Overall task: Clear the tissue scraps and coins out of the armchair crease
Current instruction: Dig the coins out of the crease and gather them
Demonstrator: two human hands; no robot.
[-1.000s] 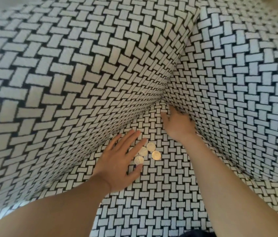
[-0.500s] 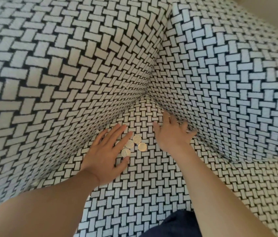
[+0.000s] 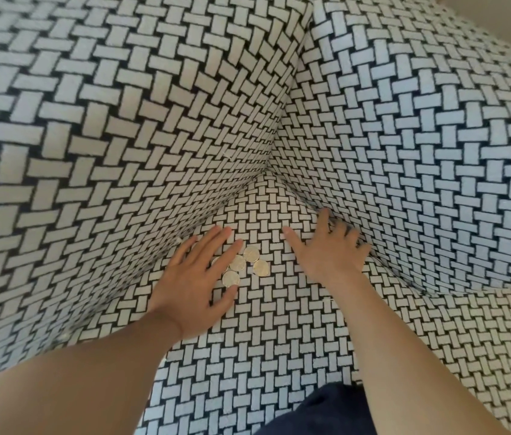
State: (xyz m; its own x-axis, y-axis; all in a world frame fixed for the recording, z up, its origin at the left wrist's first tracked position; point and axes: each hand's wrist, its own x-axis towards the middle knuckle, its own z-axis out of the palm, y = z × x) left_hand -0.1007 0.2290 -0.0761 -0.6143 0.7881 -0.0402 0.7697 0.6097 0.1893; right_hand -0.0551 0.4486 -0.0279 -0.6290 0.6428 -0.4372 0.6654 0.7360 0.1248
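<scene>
On the armchair seat (image 3: pixel 263 340), the coins (image 3: pixel 244 265) lie clustered against the flat, straight-fingered left hand (image 3: pixel 194 277), one partly hidden under its fingers. The right hand (image 3: pixel 329 249) lies spread open, fingertips partly lost in the armrest crease (image 3: pixel 398 274).

The seat cushion (image 3: pixel 279 324) lies lowest, enclosed by the left panel (image 3: pixel 106 136) and the right panel (image 3: pixel 420 152), which meet in a corner seam behind it. The coins (image 3: pixel 238 263) sit clustered on the seat cushion in front of that corner, nearer the left panel. The left hand (image 3: pixel 196 279) lies flat on the seat to their left, fingers over part of the cluster. The right hand (image 3: pixel 329 252) rests to their right, apart from them, fingertips at the crease (image 3: pixel 383 262) under the right panel. Clothing (image 3: pixel 326 409) occupies the near edge.
</scene>
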